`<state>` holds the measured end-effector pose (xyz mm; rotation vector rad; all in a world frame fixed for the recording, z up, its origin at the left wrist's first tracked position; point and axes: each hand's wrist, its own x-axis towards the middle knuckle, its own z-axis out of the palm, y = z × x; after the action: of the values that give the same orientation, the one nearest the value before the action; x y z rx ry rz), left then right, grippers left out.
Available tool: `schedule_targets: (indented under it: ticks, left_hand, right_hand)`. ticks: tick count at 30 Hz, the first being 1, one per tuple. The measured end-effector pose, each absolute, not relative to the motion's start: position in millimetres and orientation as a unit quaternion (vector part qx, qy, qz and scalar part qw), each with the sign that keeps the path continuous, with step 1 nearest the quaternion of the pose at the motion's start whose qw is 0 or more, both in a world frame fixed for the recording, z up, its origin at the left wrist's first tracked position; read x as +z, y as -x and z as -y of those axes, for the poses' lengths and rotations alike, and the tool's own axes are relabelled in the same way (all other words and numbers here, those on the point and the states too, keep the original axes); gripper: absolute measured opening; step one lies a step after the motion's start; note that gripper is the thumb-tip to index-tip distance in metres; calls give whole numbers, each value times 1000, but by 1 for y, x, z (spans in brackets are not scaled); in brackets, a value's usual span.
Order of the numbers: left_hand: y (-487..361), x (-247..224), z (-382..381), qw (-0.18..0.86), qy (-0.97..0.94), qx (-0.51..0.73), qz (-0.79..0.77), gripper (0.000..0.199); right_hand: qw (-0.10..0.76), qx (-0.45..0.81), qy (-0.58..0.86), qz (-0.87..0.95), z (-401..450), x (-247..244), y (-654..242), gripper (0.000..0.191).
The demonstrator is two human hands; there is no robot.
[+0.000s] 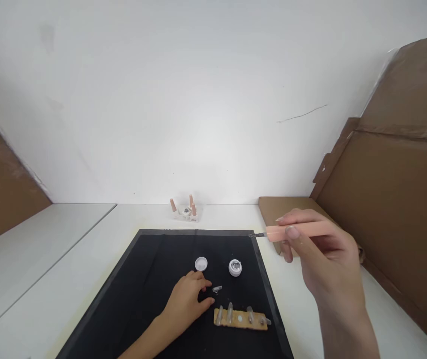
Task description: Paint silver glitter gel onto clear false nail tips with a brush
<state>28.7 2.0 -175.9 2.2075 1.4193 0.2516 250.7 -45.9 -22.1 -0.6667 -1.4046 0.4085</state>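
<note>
My right hand (329, 259), raised above the mat's right side, grips the pink handle of a nail polish brush (303, 230). The brush's dark, glittery bristles point left. My left hand (187, 296) rests on the black mat (153, 264) with thumb and fingers apart and nothing between them. Just right of its fingertips lies a small clear piece (217, 288) that looks like a nail tip. Closer to me, a tan strip (240, 319) carries several clear nail tips, some upright and one leaning over its right end.
A small white jar (234, 268) with silvery contents stands open on the mat, its white lid (201, 264) to the left. Several pink-capped bottles (193, 212) stand in a clear holder by the wall. Cardboard (400, 179) borders the right side, with another panel (4, 179) on the left.
</note>
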Motion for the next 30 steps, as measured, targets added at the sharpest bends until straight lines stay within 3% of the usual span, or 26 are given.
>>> schedule_targets:
  ticks: [9, 15, 22, 30]
  left_hand:
    - [-42, -189, 5, 290, -764, 208, -537, 13]
    - [-41, -179, -6, 380, -716, 314, -494, 13]
    - [-45, -105, -18, 501, -633, 407, -427, 30]
    - [-60, -33, 8, 588, -587, 472, -294, 14]
  right_hand:
    - [680, 199, 317, 630, 52, -16, -249, 16]
    - [686, 192, 316, 627, 54, -16, -250, 15]
    - [667, 170, 335, 644, 56, -12, -252, 16]
    - [669, 145, 334, 648, 55, -14, -254, 10]
